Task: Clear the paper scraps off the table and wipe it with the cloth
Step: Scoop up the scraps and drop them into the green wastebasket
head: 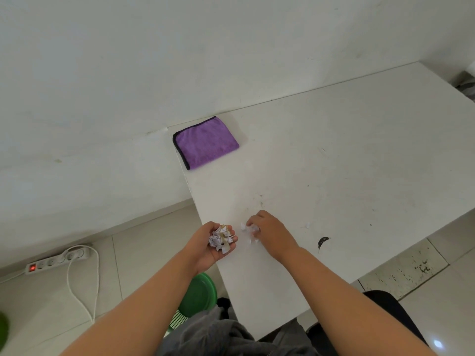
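Left hand (pixel 214 244) palm up at the table's left edge, fingers cupped round a heap of paper scraps (pixel 221 238), white and pale purple with a few tan bits. Right hand (pixel 267 233) knuckles up just beside it on the table (pixel 334 155), fingers curled down onto a small cluster of white scraps (pixel 250 231) lying on the surface; pinching or merely raking them, impossible to tell. Hands close together but not touching. One tiny white scrap (pixel 307 224) farther right, alone on the tabletop. Near the front edge, a dark curved mark (pixel 322 242). Purple cloth (pixel 205 143) with a dark border, folded flat at the far left corner of the table, well apart from both hands. Below the left forearm, a green basket (pixel 196 295) on the floor. Farther left on the tiles, a power strip (pixel 57 259) with a red switch and a looping white cord (pixel 82 286).
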